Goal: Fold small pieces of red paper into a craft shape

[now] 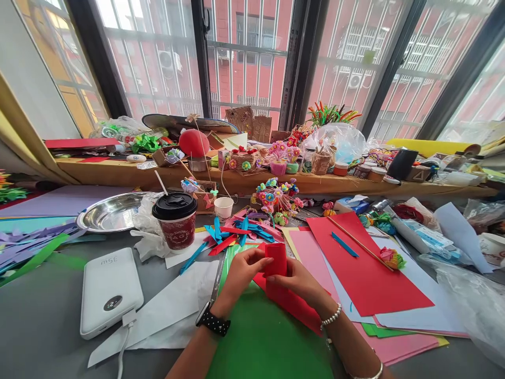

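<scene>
Both hands meet at the middle of the desk around a folded strip of red paper (276, 255). My left hand (250, 263), with a dark watch at its wrist, pinches the strip's upper left side. From the right, my right hand (302, 281) grips its lower part, thumb across the front. A longer length of red paper (302, 310) slants down beneath the right hand. Under them lies a green sheet (268, 342). Just beyond the hands is a pile of blue and red paper strips (236, 231).
A lidded paper cup (177, 223) and a white power bank (112, 292) with a cable stand at left. To the right, a red sheet (366, 268) carries a thin stick (357, 242) with a paper flower. Craft flowers (276, 197) and a small white cup (223, 208) are behind.
</scene>
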`<state>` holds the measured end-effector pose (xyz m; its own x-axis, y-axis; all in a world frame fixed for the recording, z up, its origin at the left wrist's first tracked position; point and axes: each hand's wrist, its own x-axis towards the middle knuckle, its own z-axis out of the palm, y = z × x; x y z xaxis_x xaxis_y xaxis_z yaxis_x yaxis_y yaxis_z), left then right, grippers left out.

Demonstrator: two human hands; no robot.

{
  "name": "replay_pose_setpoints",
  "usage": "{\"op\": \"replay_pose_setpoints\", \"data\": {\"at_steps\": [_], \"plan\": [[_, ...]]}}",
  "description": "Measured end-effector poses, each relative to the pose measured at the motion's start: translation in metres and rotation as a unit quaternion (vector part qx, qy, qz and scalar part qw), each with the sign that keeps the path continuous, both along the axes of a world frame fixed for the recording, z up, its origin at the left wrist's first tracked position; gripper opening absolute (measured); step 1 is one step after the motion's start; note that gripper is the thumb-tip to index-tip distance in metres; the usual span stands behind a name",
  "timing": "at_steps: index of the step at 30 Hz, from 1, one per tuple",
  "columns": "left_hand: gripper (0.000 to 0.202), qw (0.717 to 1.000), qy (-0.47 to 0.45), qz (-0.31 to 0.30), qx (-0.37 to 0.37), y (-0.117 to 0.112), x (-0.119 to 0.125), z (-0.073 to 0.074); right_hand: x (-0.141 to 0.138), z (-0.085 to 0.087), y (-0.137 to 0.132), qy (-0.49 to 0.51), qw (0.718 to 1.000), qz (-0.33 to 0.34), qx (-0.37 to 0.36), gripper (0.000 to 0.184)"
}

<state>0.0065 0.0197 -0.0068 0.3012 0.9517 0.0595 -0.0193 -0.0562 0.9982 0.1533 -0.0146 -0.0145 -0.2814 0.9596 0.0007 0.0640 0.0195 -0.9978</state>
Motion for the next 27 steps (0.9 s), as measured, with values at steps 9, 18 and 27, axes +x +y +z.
{"op": "replay_pose_setpoints", "data": {"at_steps": [9,18,27], "plan": [[0.019,0.998,-0.039,-0.019,-0.038,-0.002,0.000,0.004,0.003,0.017,-0.002,0.044,0.997,-0.055,0.036,0.033],[0.024,0.995,-0.044,-0.041,-0.075,-0.002,0.001,0.003,0.005,0.011,0.001,0.041,0.991,-0.124,0.042,0.030],[0.026,0.994,-0.030,-0.070,-0.083,-0.001,0.000,0.001,0.003,0.009,0.002,0.030,0.989,-0.137,0.048,0.032]]}}
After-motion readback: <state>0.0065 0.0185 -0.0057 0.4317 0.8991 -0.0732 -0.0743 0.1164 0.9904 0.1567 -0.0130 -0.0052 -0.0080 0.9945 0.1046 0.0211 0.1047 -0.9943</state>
